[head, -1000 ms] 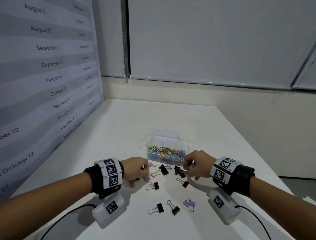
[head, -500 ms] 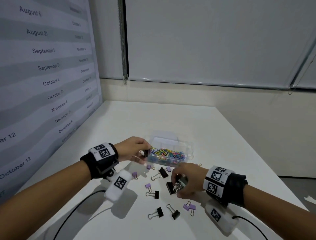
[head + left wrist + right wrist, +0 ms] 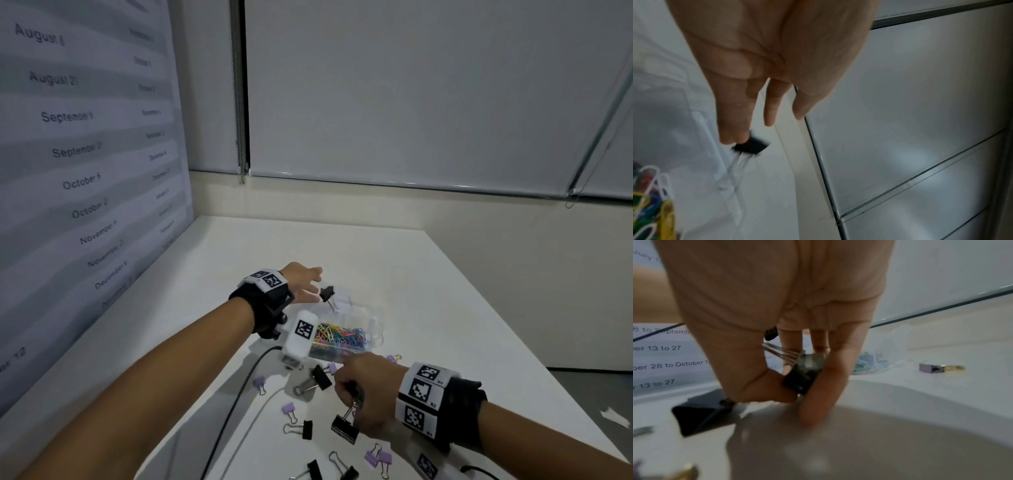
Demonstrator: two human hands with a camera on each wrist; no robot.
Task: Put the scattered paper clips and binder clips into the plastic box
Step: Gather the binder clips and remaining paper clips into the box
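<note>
A clear plastic box [image 3: 375,325] holds coloured paper clips [image 3: 339,337] on the white table. My left hand [image 3: 317,286] hovers over the box's far half with its fingers spread and straight. A small black binder clip [image 3: 327,294] is in the air just off its fingertips [image 3: 727,139], blurred in the left wrist view [image 3: 751,146]. In front of the box, my right hand [image 3: 349,387] pinches a black binder clip [image 3: 803,378] between thumb and forefinger. A larger black clip [image 3: 344,428] dangles from that hand by its wire handle.
Several black and purple binder clips lie scattered in front of the box, among them a black one [image 3: 320,377], a purple one [image 3: 289,409] and a purple pair [image 3: 378,457]. A black cable [image 3: 233,411] crosses the table. A calendar wall [image 3: 85,178] borders the left.
My left hand rose from the table to above the box with a black clip and spread its fingers. My right hand drew back toward me and gathered black clips.
</note>
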